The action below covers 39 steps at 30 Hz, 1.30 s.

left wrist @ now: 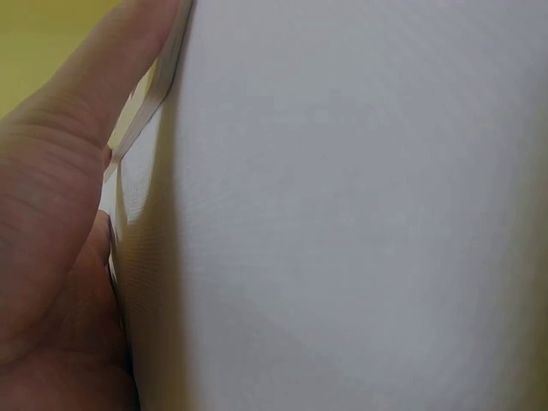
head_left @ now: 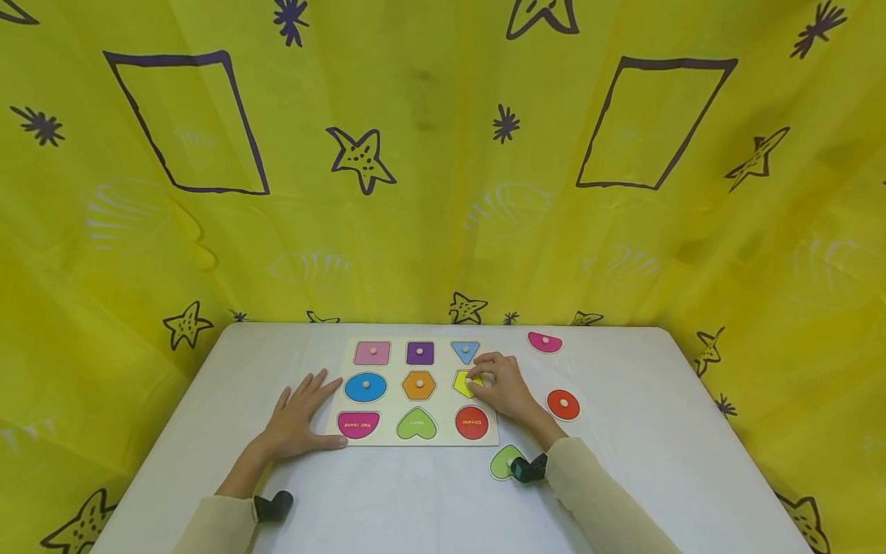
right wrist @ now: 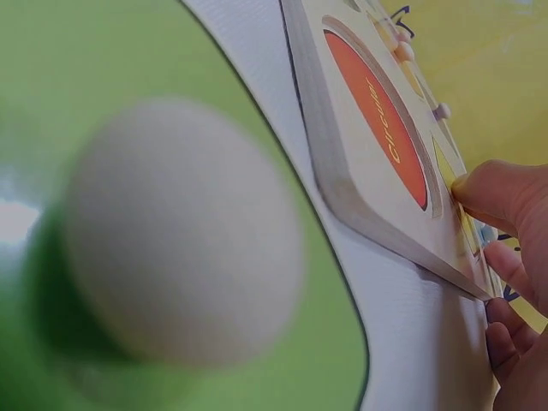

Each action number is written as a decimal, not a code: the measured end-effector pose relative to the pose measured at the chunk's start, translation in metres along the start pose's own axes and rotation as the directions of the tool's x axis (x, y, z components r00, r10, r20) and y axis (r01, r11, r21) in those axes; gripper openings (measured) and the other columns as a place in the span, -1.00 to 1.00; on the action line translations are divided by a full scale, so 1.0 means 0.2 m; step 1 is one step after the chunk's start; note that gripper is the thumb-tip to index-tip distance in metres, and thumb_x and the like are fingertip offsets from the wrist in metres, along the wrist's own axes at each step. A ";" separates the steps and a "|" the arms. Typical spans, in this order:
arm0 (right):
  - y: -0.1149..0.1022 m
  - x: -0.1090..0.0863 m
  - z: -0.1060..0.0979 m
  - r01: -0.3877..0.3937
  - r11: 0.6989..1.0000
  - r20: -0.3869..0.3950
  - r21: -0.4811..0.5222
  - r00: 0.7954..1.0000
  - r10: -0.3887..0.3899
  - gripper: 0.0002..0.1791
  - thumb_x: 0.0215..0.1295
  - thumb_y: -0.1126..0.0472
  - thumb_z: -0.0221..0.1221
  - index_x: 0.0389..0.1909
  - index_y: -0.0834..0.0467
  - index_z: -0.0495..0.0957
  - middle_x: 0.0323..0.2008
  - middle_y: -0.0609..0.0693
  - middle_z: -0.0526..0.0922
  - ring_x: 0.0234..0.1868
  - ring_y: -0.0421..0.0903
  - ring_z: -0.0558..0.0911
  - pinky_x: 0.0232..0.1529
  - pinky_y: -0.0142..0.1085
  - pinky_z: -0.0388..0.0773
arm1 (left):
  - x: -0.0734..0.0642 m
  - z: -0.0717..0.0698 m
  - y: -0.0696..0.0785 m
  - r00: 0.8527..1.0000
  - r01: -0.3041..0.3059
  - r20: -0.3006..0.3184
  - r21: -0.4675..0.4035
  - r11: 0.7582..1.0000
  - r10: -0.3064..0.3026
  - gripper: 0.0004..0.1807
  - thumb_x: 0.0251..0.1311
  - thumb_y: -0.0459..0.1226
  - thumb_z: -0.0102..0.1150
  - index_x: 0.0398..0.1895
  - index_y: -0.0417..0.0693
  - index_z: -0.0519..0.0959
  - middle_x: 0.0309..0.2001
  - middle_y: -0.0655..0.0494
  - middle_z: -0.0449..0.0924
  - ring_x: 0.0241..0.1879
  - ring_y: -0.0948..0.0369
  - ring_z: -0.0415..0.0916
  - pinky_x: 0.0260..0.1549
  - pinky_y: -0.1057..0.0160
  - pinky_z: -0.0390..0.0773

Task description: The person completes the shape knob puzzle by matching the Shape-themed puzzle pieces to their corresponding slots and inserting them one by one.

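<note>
White surface [head_left: 388,508] bears puzzle board [head_left: 388,423]. Left hand [head_left: 299,415], fingers splayed, at board's left edge, thumb at near-left corner. Right hand [head_left: 503,387] across board's right edge, thumb and forefinger pinching. Loose green heart [head_left: 500,464] just off board's near-right corner; red circle [head_left: 555,409] right of board; pink half-round [head_left: 537,340] past far-right corner. Yellow pentagon [head_left: 461,388], board's right column, middle row, at right hand's fingertips, gripped by knob [head_left: 468,380].

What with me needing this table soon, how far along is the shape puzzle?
Done: rectangle, square, triangle, oval and hexagon sit in the board.
In hand: the right hand holds the yellow pentagon in the middle row.
Remaining: half-round, heart and circle lie off the board, their printed slots unfilled.
</note>
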State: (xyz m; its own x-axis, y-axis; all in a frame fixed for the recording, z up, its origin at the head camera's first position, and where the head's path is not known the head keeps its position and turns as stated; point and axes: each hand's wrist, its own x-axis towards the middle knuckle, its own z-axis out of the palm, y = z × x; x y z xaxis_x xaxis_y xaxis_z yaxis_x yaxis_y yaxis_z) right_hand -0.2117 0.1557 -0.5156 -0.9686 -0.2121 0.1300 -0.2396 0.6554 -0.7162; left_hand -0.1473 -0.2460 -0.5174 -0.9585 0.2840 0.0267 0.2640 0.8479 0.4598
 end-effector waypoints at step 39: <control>0.18 0.01 -0.44 0.083 0.995 -0.051 -0.050 0.995 -0.085 -0.49 0.28 0.15 0.43 0.22 0.22 0.62 0.20 0.19 0.63 0.25 0.26 0.50 0.20 0.25 0.51 | -0.01 0.01 -0.01 1.000 -0.002 -0.012 -0.020 1.000 0.002 0.18 -0.17 0.30 0.51 0.55 0.02 0.31 0.58 -0.27 0.09 0.55 -0.33 -0.12 0.40 -0.51 -0.26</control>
State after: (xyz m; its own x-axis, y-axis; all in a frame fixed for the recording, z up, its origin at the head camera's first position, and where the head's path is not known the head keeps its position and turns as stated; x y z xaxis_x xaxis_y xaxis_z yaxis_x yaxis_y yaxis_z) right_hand -0.2278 0.2423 -0.4802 -0.9467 -0.2299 0.2255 -0.3220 0.6710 -0.6679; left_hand -0.1465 -0.2478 -0.5196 -0.9593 0.2800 0.0380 0.2636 0.8383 0.4772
